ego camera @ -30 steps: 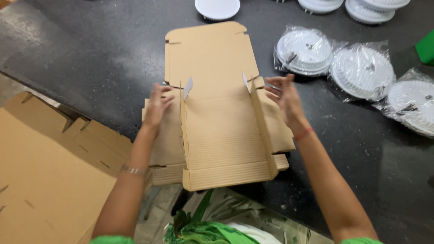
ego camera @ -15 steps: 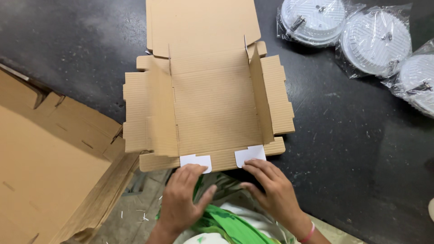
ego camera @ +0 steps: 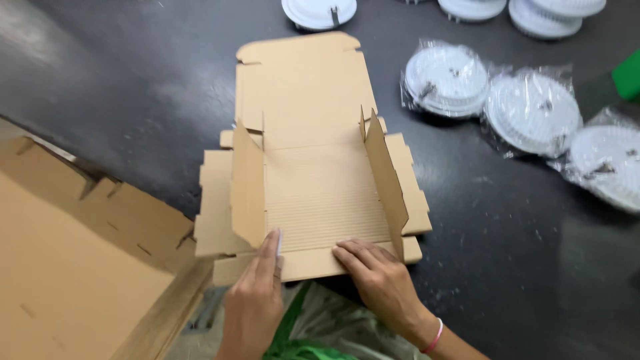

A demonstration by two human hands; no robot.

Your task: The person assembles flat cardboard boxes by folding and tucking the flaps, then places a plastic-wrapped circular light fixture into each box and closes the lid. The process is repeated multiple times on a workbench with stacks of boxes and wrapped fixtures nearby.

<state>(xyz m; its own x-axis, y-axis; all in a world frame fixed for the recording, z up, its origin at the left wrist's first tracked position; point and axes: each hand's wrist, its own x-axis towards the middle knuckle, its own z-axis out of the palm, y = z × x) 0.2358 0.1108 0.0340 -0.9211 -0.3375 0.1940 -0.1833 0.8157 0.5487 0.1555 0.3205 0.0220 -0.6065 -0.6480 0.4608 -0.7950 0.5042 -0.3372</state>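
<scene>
Cardboard box blank [ego camera: 313, 193] lies on the dark table [ego camera: 100, 87], directly ahead of both hands, its two side flaps standing upright. Left hand [ego camera: 257, 300] presses extended fingers against the near front flap beside the left wall. Right hand [ego camera: 380, 277] rests open, flat on that flap. Bagged white discs [ego camera: 530, 110] lie well beyond the right hand.

Both hands low, left hand [ego camera: 257, 303] edge-on, right hand [ego camera: 380, 280] flat

One folding carton [ego camera: 313, 167]; three bagged white discs [ego camera: 448, 80]; four unbagged discs [ego camera: 319, 12]; two hands [ego camera: 253, 307].
</scene>
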